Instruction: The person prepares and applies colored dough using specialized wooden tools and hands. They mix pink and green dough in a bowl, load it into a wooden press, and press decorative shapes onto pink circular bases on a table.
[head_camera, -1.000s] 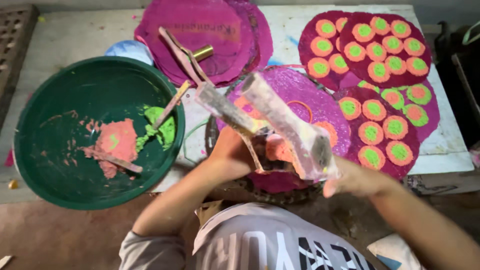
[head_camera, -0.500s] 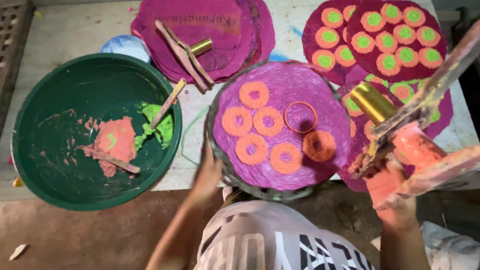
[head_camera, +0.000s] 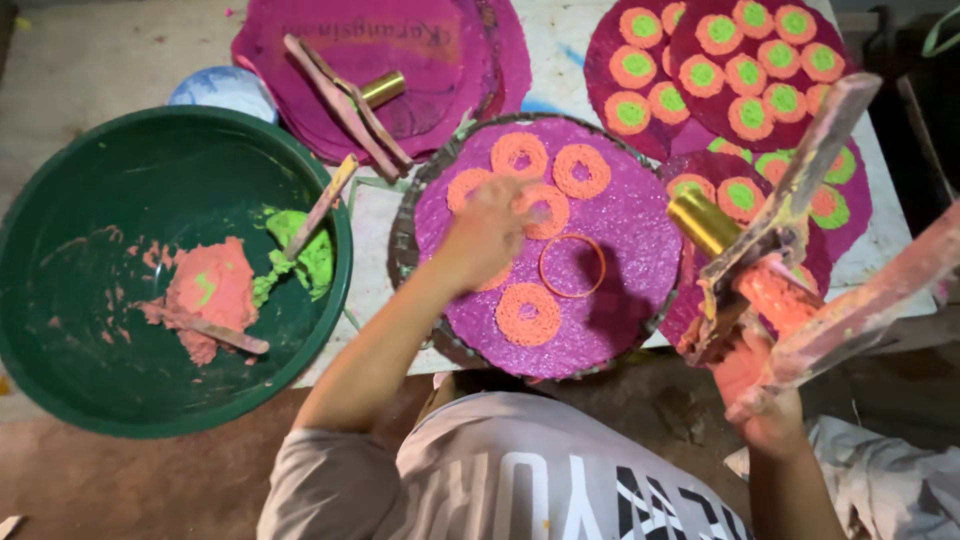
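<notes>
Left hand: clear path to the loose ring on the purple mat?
Probably yes. The left hand is empty over the purple mat, right beside the ring, and nothing lies between them. The right hand holds the press off to the side.

Light's from overhead, even and fairly bright on the table; floor near me dim. My left hand (head_camera: 487, 235) is motion-blurred, my right hand (head_camera: 765, 400) soft. Slight wide-angle bending at edges.

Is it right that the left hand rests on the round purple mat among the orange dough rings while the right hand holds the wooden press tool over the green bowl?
Not quite. In the head view the right hand holds the wooden press tool right of the round purple mat, not over the green bowl. The left hand does rest among the orange dough rings.
</notes>
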